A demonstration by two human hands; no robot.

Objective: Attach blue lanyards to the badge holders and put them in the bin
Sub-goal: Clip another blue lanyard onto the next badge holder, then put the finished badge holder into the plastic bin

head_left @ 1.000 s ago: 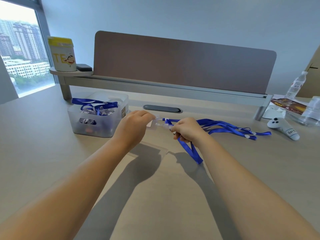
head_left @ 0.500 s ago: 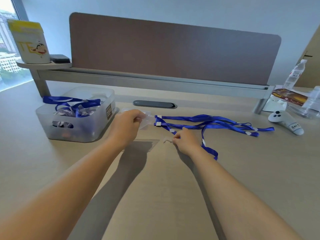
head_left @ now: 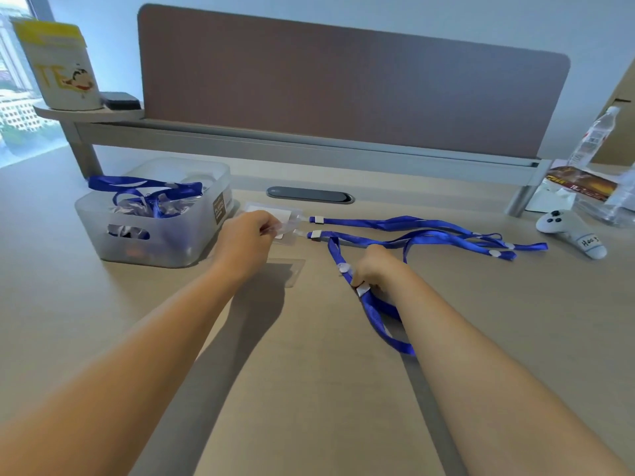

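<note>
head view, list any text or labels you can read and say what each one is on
"TE", large yellow letters beside a cartoon figure, on the white canister on the shelf.
"Hoo" plus a further unclear mark, handwritten on the white controller.
Brown label on the clear bin: print too small to read.
Red-and-gold packet: lettering blurred.
Water bottle label: unreadable.

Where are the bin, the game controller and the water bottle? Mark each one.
bin [head_left: 192, 242]: head view, front wall right of the handle slot.
game controller [head_left: 570, 228]: head view, white body.
water bottle [head_left: 592, 137]: head view, labelled middle.
</note>
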